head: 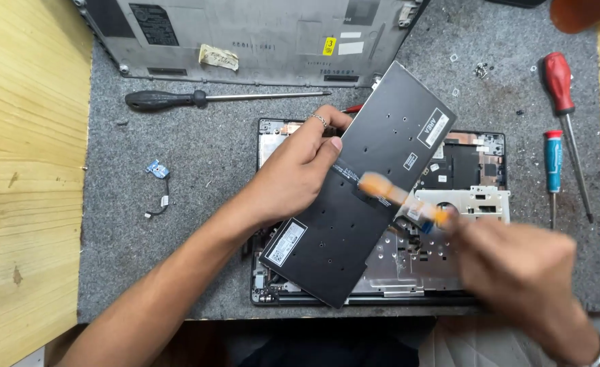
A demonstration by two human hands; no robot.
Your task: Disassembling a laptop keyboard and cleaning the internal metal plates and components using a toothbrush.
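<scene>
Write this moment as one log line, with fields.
left hand: holds black keyboard panel tilted | right hand: holds orange flat cable, blurred | below: open laptop chassis | surface: grey mat

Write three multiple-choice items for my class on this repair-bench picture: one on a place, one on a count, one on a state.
1. Where does the black-handled screwdriver lie?
A. On the grey mat, above the left hand
B. On the wooden table
C. Inside the laptop base

2. How many screwdrivers lie at the right of the mat?
A. One
B. Two
C. Four

3. How is the black keyboard panel placed?
A. Flat in the laptop base
B. Tilted, lifted off the laptop base
C. Resting on the grey cover

Answers: 1 A, it lies on the mat beside the grey cover. 2 B, a red-handled screwdriver and a blue-handled screwdriver. 3 B, the left hand grips its edge while the right hand holds an orange tool to it.
</scene>
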